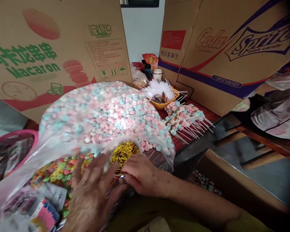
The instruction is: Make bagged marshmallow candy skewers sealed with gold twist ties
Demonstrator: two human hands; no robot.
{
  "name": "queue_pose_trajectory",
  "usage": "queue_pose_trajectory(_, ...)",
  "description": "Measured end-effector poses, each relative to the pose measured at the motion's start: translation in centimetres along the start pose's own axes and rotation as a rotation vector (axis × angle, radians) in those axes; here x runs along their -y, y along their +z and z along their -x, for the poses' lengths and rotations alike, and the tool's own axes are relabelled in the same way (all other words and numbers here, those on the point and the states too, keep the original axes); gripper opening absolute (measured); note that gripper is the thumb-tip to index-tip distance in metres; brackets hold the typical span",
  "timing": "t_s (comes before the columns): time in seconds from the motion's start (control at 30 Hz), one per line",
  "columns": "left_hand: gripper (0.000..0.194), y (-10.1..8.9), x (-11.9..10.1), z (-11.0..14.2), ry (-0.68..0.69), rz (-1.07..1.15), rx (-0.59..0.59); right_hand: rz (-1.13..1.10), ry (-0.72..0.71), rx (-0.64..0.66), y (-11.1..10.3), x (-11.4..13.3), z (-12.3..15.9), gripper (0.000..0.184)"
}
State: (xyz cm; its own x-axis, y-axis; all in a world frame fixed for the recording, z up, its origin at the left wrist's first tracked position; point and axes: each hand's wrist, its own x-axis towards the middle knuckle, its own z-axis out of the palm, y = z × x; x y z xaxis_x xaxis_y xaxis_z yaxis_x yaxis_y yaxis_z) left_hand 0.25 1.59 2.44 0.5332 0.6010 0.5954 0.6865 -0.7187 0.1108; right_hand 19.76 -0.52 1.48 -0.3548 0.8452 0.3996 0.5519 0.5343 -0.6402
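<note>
My left hand (94, 187) is a little blurred, its fingers spread above ring-shaped candies (60, 169) in green, yellow and orange. Nothing shows in its grasp. Beside it, my right hand (146, 175) has its fingers closed together at the near edge of a white bowl (139, 145). Short gold twist ties (124, 153) fill that bowl. A small shiny bit shows by the right fingertips, but what they pinch is hidden. Behind both hands spreads a big clear plastic bag (169, 158) of pink, blue and white round candies (116, 112).
Candy skewers (186, 117) lie at right, near an orange basket (160, 105) of white sticks (159, 88). Large cartons (72, 19) (207, 19) stand behind. A lower open box (246, 183) holds more skewers. Packets (44, 214) and a pink-rimmed basket (35, 141) are at left.
</note>
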Motion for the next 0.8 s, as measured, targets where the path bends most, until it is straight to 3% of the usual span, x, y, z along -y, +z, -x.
queue_pose_trajectory(0.03, 0.023, 0.1, -0.1, -0.3, 0.009, 0.071, 0.112, 0.033, -0.015, 0.008, -0.5, -0.2, 0.2, 0.012)
queue_pose_trajectory(0.1, 0.018, 0.8, -0.5, -0.4, -0.121, 0.217, 0.240, 0.124, 0.002, -0.018, -0.9, -0.6, 0.8, 0.016)
queue_pose_trajectory(0.2, 0.023, 2.3, -1.0, -0.2, -0.368, 0.376, 0.252, 0.238, 0.051, -0.067, -0.4, -1.7, 1.6, 0.020)
queue_pose_trajectory(0.33, 0.021, 3.9, -1.6, -0.4, -0.455, 0.584, 0.217, 0.309, 0.106, -0.081, -1.0, -4.7, 2.3, 0.037)
queue_pose_trajectory(0.47, 0.019, 3.9, -1.6, -0.6, -0.532, 0.753, 0.122, 0.484, 0.252, -0.233, -6.2, -9.6, 3.7, 0.039)
queue_pose_trajectory(0.6, 0.012, 3.2, -0.9, 0.0, -0.444, 0.774, -0.061, 0.708, 0.367, -0.367, -10.8, -15.6, 6.2, 0.026)
queue_pose_trajectory(0.7, 0.005, 2.6, -0.5, 0.8, -0.428, 0.760, -0.111, 0.785, 0.365, -0.384, -11.6, -18.6, 8.1, 0.027)
queue_pose_trajectory(0.8, 0.006, 2.0, -0.3, 1.6, -0.432, 0.770, -0.137, 0.835, 0.375, -0.372, -11.8, -19.0, 8.8, 0.028)
